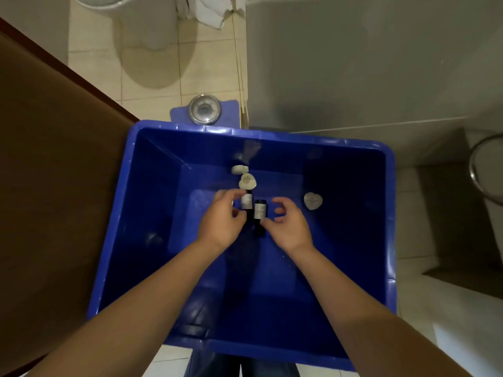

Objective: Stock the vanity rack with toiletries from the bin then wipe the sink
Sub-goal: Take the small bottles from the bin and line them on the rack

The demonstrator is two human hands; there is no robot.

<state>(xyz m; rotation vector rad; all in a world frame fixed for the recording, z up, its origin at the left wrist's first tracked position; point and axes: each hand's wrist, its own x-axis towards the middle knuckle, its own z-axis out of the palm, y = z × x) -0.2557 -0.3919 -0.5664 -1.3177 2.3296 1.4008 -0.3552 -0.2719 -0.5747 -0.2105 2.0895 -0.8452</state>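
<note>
A deep blue plastic bin stands on the bathroom floor below me. On its bottom lie two small dark bottles with pale labels, one on the left and one on the right. Two round wrapped soaps lie just beyond them, and a third soap rests further right. My left hand curls around the left bottle, fingers touching it. My right hand is beside the right bottle, its fingers apart and its thumb touching the bottle's lower end.
A brown wooden door fills the left side. A blue bathroom scale lies on the beige tiles behind the bin, with a toilet base and a white cloth beyond. A chrome ring sits at the right.
</note>
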